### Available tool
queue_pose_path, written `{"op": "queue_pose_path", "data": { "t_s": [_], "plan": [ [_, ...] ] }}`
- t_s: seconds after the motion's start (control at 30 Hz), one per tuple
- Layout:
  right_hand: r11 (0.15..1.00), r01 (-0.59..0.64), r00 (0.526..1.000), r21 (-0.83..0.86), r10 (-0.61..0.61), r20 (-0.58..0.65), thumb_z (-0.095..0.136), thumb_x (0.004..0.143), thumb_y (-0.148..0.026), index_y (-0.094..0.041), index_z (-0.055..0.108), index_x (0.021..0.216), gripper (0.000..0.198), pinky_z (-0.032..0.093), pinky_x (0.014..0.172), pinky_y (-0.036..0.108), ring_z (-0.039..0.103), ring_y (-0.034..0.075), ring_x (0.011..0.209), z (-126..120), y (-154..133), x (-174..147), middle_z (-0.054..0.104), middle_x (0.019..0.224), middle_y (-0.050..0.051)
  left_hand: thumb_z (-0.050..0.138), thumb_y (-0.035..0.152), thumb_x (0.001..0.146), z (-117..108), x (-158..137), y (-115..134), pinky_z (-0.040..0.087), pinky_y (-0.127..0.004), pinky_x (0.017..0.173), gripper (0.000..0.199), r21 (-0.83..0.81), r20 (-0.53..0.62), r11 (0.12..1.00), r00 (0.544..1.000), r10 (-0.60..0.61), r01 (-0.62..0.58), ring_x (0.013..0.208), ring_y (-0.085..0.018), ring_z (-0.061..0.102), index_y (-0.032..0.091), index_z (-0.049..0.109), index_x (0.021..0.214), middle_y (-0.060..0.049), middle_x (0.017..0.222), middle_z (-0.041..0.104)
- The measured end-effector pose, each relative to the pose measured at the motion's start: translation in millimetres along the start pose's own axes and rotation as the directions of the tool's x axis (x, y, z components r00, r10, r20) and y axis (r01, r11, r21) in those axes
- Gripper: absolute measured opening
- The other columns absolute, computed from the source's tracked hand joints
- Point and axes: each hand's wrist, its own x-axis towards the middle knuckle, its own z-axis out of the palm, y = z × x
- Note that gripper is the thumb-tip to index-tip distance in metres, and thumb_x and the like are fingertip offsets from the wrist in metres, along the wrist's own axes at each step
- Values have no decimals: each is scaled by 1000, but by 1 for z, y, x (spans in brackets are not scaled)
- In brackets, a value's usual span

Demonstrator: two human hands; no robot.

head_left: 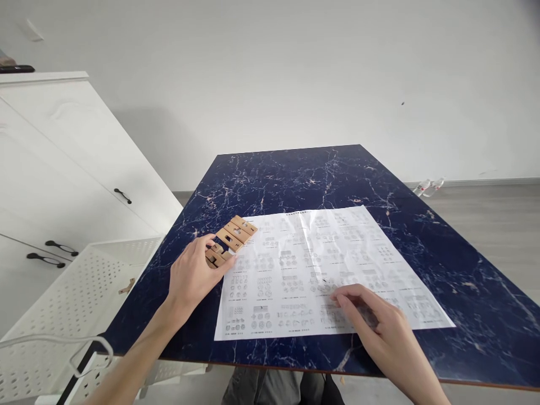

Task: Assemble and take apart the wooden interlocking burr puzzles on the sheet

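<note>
A row of flat wooden blocks (238, 235) lies at the upper left edge of an unfolded sheet, with a few smaller wooden pieces (216, 255) just below it. The row looks already lined up side by side; the smaller pieces sit uneven and apart from it, so the set seems loose, with no joined shape showing. A 2 can be read on one block, and what look like a 1 and a 3 on others; the remaining marks are unclear. The left hand (192, 273) is closed around the smaller pieces, thumb at one end and fingers at the other. The right hand (385, 322) rests on the printed sheet (310, 259), thumb and forefinger together, nothing visible between them. The creased paper carries rows of small diagrams with captions and a heading along its top, all too small to read. Beneath is a dark blue marbled table (282, 180). To the left, another wooden piece (126, 286) lies in a white perforated tray (67, 287) beside a white cabinet (80, 169); no brand is legible anywhere
</note>
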Motion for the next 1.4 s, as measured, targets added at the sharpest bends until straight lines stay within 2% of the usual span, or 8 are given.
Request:
{"op": "queue_pose_path", "data": {
  "t_s": [0.2, 0.43, 0.67, 0.87, 1.03, 1.2, 1.3, 1.4],
  "plan": [
    [1000, 18, 1000, 9, -18, -16, 57, 107, -52, -26, 76, 103, 33, 50, 48, 23, 76, 27, 94, 1, -1, 0, 79, 109, 11, 70, 62, 92, 9, 1, 3, 59, -51, 99, 56, 58, -18, 995, 996, 84, -83, 116, -37, 71, 24, 57, 131, -13, 125, 73],
    [1000, 10, 1000, -7, -10, -26, 56, 106, -56, -27, 75, 103, 36, 48, 46, 24, 75, 26, 87, 2, -1, -1, 79, 105, 10, 71, 64, 90, 12, 5, 2, 50, -60, 112, 76, 60, 2, 990, 991, 131, -131, 136, -44, 59, 19, 47, 146, -21, 149, 60],
    [1000, 24, 1000, 3, -24, -16, 57, 106, -53, -26, 76, 103, 34, 49, 46, 24, 76, 26, 90, 0, 0, 0, 80, 107, 10, 70, 63, 92, 23, 20, 14, 44, -62, 120, 87, 121, 79, 986, 992, 102, -111, 137, -47, 61, 6, 44, 153, -28, 143, 68],
    [999, 32, 999, 4, -32, -28, 57, 107, -53, -26, 76, 104, 33, 53, 52, 25, 76, 27, 94, 0, 0, 1, 80, 109, 10, 64, 60, 96, 24, 33, 23, 51, -58, 113, 82, 89, 121, 989, 987, 104, -115, 130, -46, 67, 4, 46, 153, -27, 139, 71],
    [998, 54, 998, -21, -55, -40, 55, 107, -54, -25, 76, 104, 36, 53, 52, 26, 76, 27, 91, 1, -1, 1, 80, 107, 11, 67, 58, 95, 26, 36, 26, 51, -57, 113, 82, 75, 102, 988, 987, 128, -136, 133, -46, 65, 4, 46, 154, -28, 147, 66],
    [996, 73, 996, -46, -74, -39, 55, 107, -55, -26, 76, 102, 36, 59, 69, 31, 77, 28, 92, 0, -2, 2, 81, 101, 8, 68, 61, 94, 27, 45, 31, 52, -59, 111, 90, 67, 131, 989, 984, 118, -128, 129, -49, 67, -2, 45, 154, -31, 140, 69],
    [997, 63, 998, -41, -63, -19, 55, 108, -55, -27, 76, 103, 36, 60, 71, 31, 77, 28, 93, -2, -2, 2, 81, 104, 9, 67, 63, 94, 30, 51, 33, 55, -58, 106, 89, 55, 129, 990, 984, 125, -133, 125, -49, 69, 0, 47, 154, -29, 133, 73],
    [998, 61, 998, -33, -61, -20, 55, 108, -56, -26, 77, 105, 37, 61, 70, 32, 77, 29, 94, -2, -1, 2, 81, 107, 10, 66, 65, 95, 35, 54, 33, 54, -57, 108, 86, 41, 112, 989, 984, 137, -142, 127, -48, 68, 6, 48, 154, -27, 138, 72]
  ]
}}
